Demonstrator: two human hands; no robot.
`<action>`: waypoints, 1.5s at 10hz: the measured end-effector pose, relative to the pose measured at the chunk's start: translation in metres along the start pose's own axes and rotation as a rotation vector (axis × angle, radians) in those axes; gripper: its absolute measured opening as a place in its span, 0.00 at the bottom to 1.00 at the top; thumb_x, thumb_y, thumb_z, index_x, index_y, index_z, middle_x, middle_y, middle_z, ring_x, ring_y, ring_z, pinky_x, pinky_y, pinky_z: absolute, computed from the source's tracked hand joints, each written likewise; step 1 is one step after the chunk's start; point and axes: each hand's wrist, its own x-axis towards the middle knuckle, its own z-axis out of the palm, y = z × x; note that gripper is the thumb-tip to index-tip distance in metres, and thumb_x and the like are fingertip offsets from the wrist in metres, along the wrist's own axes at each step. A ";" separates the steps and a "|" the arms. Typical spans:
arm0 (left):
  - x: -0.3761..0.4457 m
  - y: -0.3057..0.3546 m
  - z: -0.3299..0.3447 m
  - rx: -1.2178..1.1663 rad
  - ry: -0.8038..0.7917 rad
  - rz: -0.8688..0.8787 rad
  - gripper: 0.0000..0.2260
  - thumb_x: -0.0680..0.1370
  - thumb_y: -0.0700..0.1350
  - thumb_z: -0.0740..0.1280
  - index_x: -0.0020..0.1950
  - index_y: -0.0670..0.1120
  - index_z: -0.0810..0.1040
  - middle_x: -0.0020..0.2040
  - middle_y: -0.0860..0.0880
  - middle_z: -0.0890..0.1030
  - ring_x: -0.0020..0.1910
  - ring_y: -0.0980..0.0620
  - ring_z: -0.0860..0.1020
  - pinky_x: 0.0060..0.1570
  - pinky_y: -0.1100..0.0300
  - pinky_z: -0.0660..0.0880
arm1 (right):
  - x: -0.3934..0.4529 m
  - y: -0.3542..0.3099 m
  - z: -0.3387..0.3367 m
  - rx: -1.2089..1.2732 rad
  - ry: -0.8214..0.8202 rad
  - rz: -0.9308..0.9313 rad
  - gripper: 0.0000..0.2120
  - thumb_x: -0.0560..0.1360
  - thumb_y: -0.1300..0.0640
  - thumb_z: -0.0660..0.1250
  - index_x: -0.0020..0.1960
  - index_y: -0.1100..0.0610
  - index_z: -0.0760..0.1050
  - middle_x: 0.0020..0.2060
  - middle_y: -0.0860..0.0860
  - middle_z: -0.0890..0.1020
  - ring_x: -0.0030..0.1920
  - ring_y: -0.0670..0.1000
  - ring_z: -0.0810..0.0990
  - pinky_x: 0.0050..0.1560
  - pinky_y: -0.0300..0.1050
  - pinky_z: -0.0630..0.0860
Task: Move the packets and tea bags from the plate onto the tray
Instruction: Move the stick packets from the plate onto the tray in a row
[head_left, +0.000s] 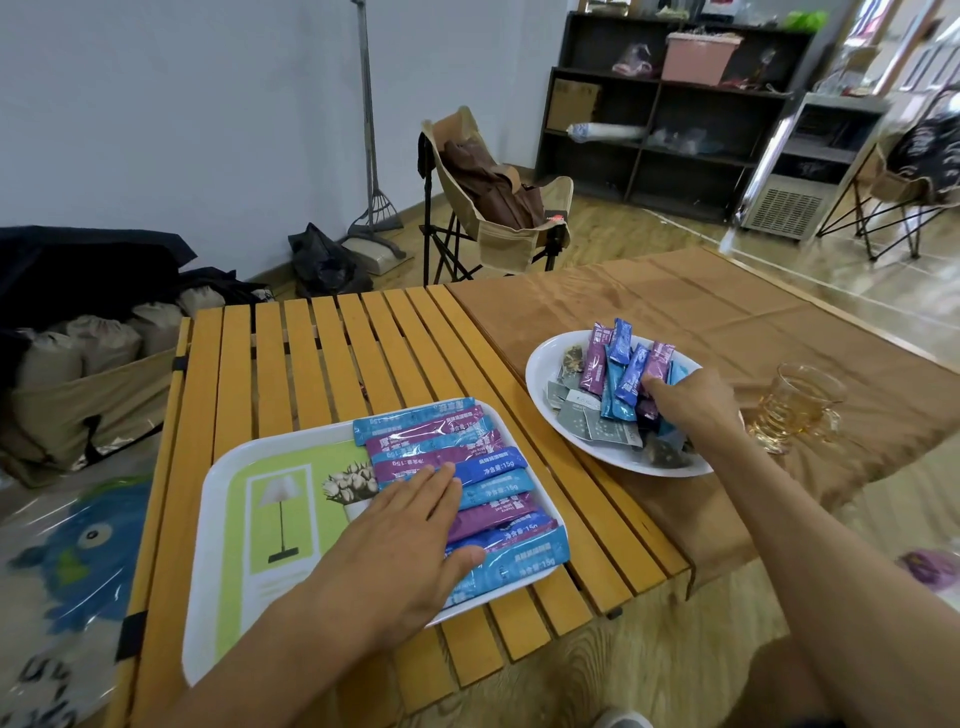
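Many packets (457, 483) on tray (234, 467), more packets on plate (545, 364)

I take this for a lived-in room used as a casual lounge or camping-style sitting area, not a kitchen or lab. I see a slatted wooden roll-up worktop (332, 364) with a brown cloth (701, 312) over its far half, standing on wood-look flooring. A folding canvas camp chair (498, 208) sits by the plain white wall, a second one (904, 176) at the right edge. Dark open shelving (670, 109) at the back holds a pink bin (701, 57) and assorted clutter. Drawstring sacks (98, 343) fill a fabric box on the left.
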 end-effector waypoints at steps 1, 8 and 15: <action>-0.001 0.000 -0.001 -0.005 0.006 0.004 0.41 0.71 0.68 0.38 0.80 0.51 0.40 0.80 0.54 0.41 0.78 0.56 0.40 0.74 0.61 0.43 | 0.003 -0.001 -0.001 0.051 -0.022 0.045 0.17 0.74 0.48 0.70 0.49 0.62 0.77 0.40 0.56 0.82 0.39 0.57 0.83 0.38 0.50 0.80; -0.007 -0.003 -0.021 -0.232 0.541 0.071 0.15 0.72 0.69 0.55 0.48 0.60 0.64 0.46 0.64 0.69 0.46 0.63 0.72 0.40 0.74 0.62 | -0.081 -0.033 0.000 0.056 -0.913 -0.736 0.03 0.77 0.60 0.70 0.48 0.59 0.82 0.37 0.58 0.84 0.34 0.50 0.74 0.35 0.40 0.70; -0.002 0.004 -0.011 -0.170 0.182 0.226 0.27 0.75 0.68 0.58 0.73 0.62 0.66 0.60 0.61 0.70 0.60 0.62 0.67 0.55 0.67 0.72 | -0.032 -0.011 -0.007 -0.009 -0.161 -0.338 0.12 0.74 0.55 0.72 0.36 0.61 0.77 0.27 0.51 0.76 0.28 0.49 0.72 0.30 0.41 0.67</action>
